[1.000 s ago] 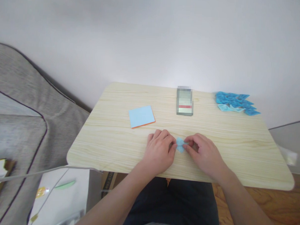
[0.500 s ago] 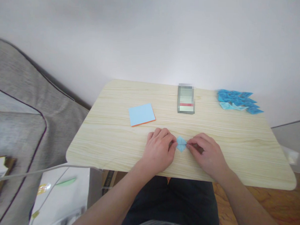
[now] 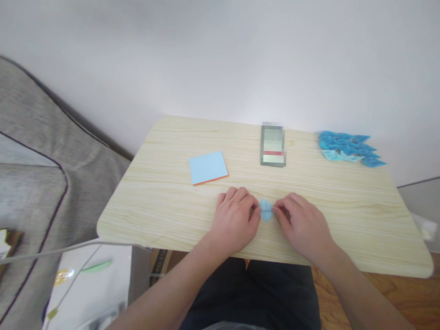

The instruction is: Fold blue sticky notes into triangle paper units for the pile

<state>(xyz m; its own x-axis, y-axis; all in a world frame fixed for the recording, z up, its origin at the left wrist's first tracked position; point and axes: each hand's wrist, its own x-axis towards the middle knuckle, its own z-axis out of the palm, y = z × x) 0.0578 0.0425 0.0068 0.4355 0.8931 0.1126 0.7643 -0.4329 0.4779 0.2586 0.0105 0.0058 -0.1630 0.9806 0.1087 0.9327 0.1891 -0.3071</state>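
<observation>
Pinching a small light-blue folded paper (image 3: 266,211) between two hands; it's sitting at the wood-grain surface (image 3: 160,201), on the person's side of the phone (image 3: 274,145) and well apart from it; can't tell if it's resting flat or being held slightly up; a line is running across its middle, left to right.

Left hand (image 3: 235,219) is lying back-up, nearer the person than the phone and to its left; thumb and index are gripping the paper's left corner, narrow pinch; the other fingers are curling down toward the surface.

Right hand (image 3: 306,227) is sitting nearer the person than the phone and to its right; thumb and fingertips are meeting at the paper's right tip, also narrow; the fingers are partly hiding the contact.

Phone is lying near the surface's far edge, pixelated over; paper stack (image 3: 208,168) is lying left of the phone and a bit nearer the person, light blue on top, orange edge showing; blue folded pieces (image 3: 347,141) are bunching right of the phone; one paler piece (image 3: 340,156) is lying along their near side; grey sofa (image 3: 84,188) is standing far left of the phone, off the surface.
</observation>
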